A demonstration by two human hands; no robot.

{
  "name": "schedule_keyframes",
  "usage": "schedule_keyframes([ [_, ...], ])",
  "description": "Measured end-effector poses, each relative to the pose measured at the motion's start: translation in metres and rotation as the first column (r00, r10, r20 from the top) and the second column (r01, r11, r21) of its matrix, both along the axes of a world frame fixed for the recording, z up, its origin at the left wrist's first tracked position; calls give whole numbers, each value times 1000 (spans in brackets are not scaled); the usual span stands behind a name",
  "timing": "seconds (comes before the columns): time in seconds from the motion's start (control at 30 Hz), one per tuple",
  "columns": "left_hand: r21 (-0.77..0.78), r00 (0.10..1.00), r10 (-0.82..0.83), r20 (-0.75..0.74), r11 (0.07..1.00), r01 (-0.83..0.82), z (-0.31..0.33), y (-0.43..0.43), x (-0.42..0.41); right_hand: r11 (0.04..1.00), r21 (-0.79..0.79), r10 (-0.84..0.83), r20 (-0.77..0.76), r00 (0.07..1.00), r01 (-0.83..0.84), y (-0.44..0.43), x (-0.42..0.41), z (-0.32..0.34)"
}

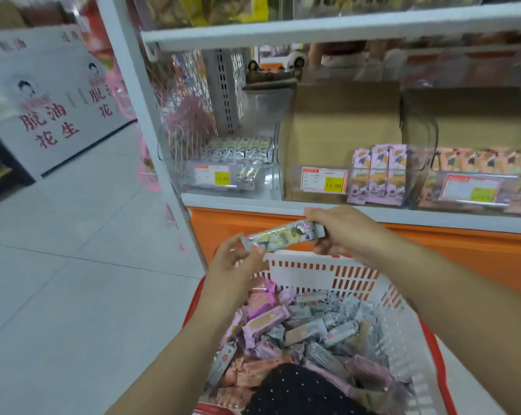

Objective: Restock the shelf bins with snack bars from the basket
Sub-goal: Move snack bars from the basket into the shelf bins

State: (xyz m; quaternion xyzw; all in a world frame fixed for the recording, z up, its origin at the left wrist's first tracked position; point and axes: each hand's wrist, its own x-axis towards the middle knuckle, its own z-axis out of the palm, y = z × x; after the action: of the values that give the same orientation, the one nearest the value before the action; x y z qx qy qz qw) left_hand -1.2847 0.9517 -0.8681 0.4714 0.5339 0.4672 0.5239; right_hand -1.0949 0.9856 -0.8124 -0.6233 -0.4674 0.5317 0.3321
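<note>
Store aisle: shelf bin [190, 175] of matching silver bars [238, 145] ahead. Left hand [234, 260] and right hand [346, 232] pinch the snack bar [283, 236] by its ends over the basket [322, 269], probably aligning it.

Bright, even indoor light, faint shadows on the floor [73, 265], sheen on the clear shelf bins [265, 178]. Soft blur throughout, strong wide-angle bending at the edges.

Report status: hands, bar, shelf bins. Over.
Left hand and right hand both pinch one silver snack bar, held above the basket. Left bin holds matching bars. Path to it looks open.
</note>
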Motion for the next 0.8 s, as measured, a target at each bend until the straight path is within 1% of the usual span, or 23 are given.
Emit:
schedule_keyframes([
  [0.07,-82,971,68,230,995,-50,14,-2,4,999,-32,-44,-177,983,38,-11,-12,6],
  [0.13,-130,908,122,401,989,-75,26,-1,6,998,-51,-42,-282,959,29,-19,-22,14],
  [0.17,-142,878,146,456,986,-90,31,1,5,999,-50,-26,-313,949,11,-21,-26,17],
  [0.23,-128,849,144,507,988,-91,38,6,6,998,-38,29,-344,939,-45,-25,-33,22],
  [0.3,-87,862,105,495,994,-71,44,9,12,996,5,87,-338,937,-91,-26,-40,25],
  [0.33,-67,870,101,482,995,-78,45,11,15,993,48,114,-306,945,-105,-25,-43,26],
  [0.43,-19,870,106,481,994,-110,55,22,17,973,189,158,-113,981,-135,-14,-48,32],
  [0.5,11,891,115,440,991,-133,64,38,12,947,267,166,63,984,-177,-1,-46,40],
  [0.57,46,923,170,345,979,-198,77,59,4,900,364,128,304,944,-240,17,-41,46],
  [0.63,128,962,200,185,966,-225,91,86,-3,861,432,24,492,870,-268,39,-30,46],
  [0.7,246,979,198,-40,952,-182,102,116,-8,842,471,-103,620,778,-264,59,-16,39],
  [0.73,285,969,197,-150,947,-149,107,131,-8,837,475,-138,665,734,-273,66,-10,35],
  [0.8,314,933,198,-301,944,-99,114,159,-4,839,447,-145,734,664,-311,75,-2,27],
])
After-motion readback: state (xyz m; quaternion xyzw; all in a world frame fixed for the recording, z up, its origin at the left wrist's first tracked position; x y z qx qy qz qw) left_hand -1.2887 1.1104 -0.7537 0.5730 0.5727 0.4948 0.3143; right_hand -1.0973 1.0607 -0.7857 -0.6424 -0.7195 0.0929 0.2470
